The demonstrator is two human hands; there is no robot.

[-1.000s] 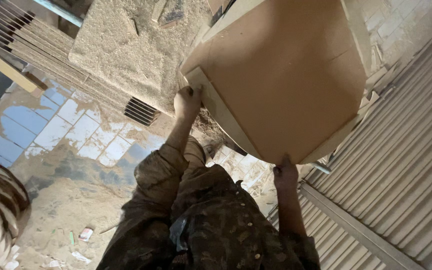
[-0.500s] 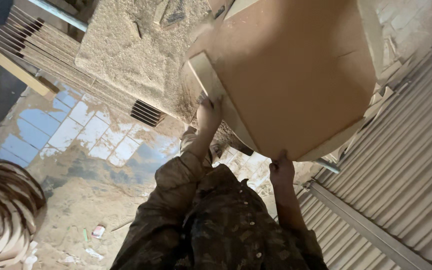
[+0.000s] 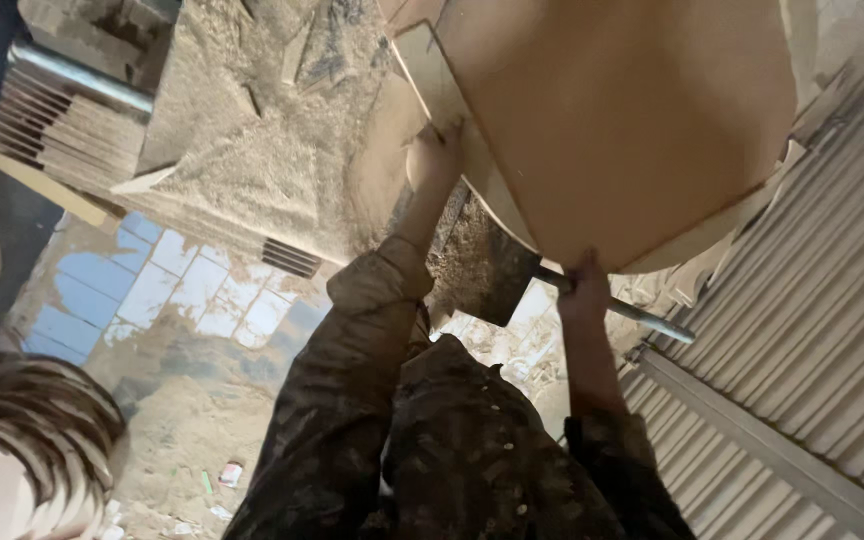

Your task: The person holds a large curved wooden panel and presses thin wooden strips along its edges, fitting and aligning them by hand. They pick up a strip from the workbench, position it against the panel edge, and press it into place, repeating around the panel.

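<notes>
Both your hands grip a stack of curved wooden boards, held up in front of you: your left hand closes on its near-left edge, your right hand clasps its lower rim. Below lie a sawdust heap, a metal pipe, and corrugated sheeting.

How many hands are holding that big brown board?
2. The left hand grips the brown board at its left edge; the right hand holds its lower edge. Others could be hidden behind it.
</notes>
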